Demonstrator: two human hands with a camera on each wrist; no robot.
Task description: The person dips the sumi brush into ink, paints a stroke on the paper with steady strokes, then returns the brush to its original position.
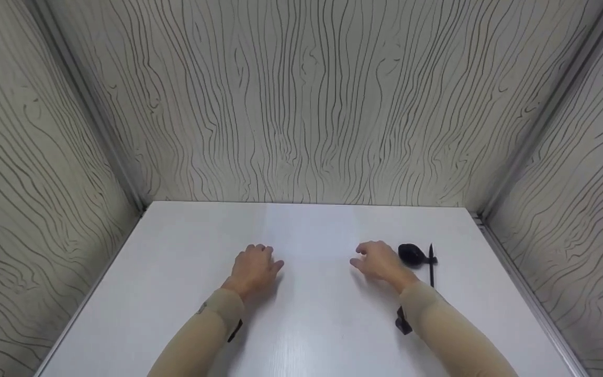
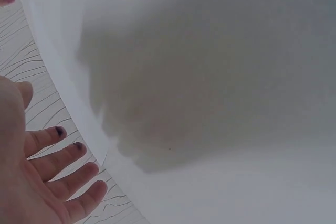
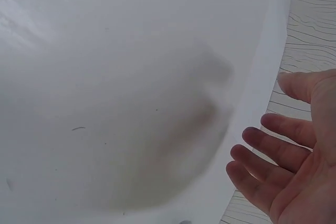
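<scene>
My left hand hovers over the white table, its fingers loosely bent and holding nothing. To the right, my right hand is likewise over the table, thumb and fingers apart with nothing between them. Just beyond its wrist lie a rounded black object and a thin, pointed black rod; part of the rod is hidden behind the forearm, and their kind cannot be told. Both palms face the wrist cameras' view: the left hand and right hand have relaxed, spread fingers.
A pale panel with dark wood-grain lines rises behind the table, with similar panels on the left and right. A small black piece shows beneath the right sleeve. Shadows of the hands fall on the tabletop.
</scene>
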